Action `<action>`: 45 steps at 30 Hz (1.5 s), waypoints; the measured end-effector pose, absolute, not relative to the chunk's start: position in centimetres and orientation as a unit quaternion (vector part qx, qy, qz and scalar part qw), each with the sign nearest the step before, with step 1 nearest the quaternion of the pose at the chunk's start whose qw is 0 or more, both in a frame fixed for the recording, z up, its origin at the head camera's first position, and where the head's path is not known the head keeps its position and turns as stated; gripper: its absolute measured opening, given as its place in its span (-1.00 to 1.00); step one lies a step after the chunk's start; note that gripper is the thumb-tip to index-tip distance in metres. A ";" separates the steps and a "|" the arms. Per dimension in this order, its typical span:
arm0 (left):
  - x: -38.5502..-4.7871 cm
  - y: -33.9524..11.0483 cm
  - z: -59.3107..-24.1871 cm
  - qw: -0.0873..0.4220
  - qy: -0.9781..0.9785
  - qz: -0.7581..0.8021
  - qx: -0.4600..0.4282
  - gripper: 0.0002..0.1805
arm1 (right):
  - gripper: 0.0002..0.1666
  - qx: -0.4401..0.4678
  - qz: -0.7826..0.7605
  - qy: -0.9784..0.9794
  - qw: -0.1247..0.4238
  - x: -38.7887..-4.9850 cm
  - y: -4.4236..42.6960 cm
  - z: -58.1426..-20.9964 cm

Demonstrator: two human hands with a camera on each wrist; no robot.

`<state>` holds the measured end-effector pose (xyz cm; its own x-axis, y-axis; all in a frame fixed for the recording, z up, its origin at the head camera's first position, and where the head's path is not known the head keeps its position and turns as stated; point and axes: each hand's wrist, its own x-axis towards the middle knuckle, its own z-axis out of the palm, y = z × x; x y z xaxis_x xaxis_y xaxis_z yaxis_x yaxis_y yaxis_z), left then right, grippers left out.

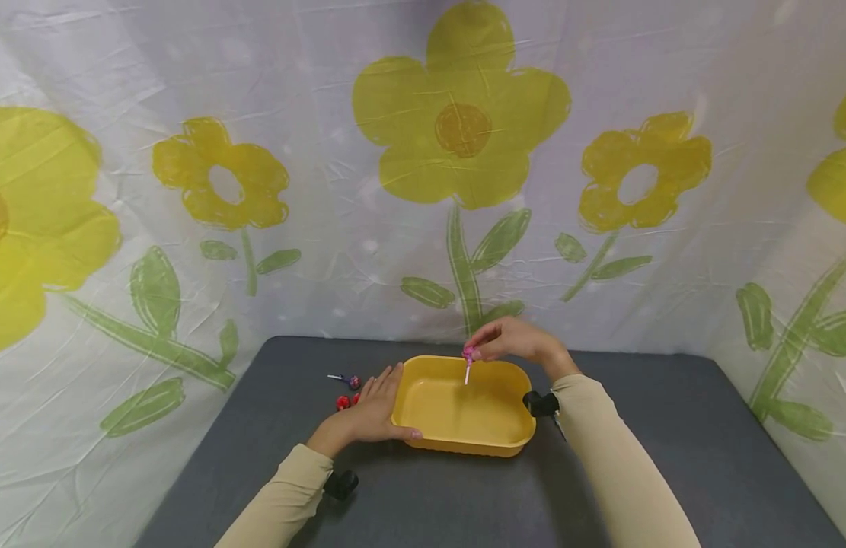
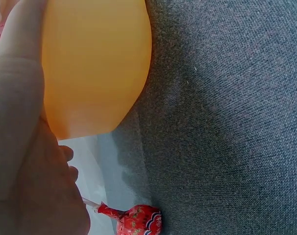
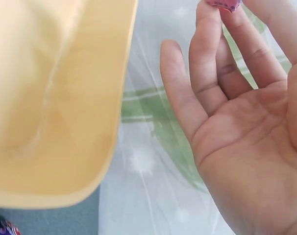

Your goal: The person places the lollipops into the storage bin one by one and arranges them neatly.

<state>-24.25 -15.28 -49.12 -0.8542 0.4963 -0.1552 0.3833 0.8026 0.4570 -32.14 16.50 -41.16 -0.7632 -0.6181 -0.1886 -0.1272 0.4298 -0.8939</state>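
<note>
My right hand (image 1: pixel 515 339) pinches a pink-wrapped lollipop (image 1: pixel 469 355) by its candy end, its white stick pointing down over the back part of a yellow plastic tray (image 1: pixel 491 415). In the right wrist view, the lollipop's pink wrapper (image 3: pixel 227 4) shows between the fingertips at the top edge. Against the tray's left side rests my left hand (image 1: pixel 376 411), fingers extended along the wall and thumb at the front left corner. Beside that hand lie a red-wrapped lollipop (image 1: pixel 343 403) and a second red one, partly hidden by the fingers.
A dark purple lollipop (image 1: pixel 354 382) lies left of the tray on the dark grey table (image 1: pixel 669 441). At the lower left of the right wrist view, a dark wrapped candy (image 3: pixel 4 227) shows beside the tray. A flowered curtain (image 1: pixel 327 228) hangs behind the table.
</note>
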 end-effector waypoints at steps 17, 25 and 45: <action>-24.4 -15.3 -49.2 0.140 0.944 0.202 0.221 0.47 | -0.63 -0.209 -0.511 0.790 0.268 -32.8 14.6 -42.8; -24.6 -15.4 -49.2 0.131 0.942 0.209 0.228 0.46 | -0.62 -0.211 -0.521 0.787 0.253 -32.6 14.3 -43.3; -24.2 -15.0 -50.0 0.110 0.938 0.229 0.234 0.45 | -0.63 -0.229 -0.529 0.783 0.234 -32.3 12.5 -44.8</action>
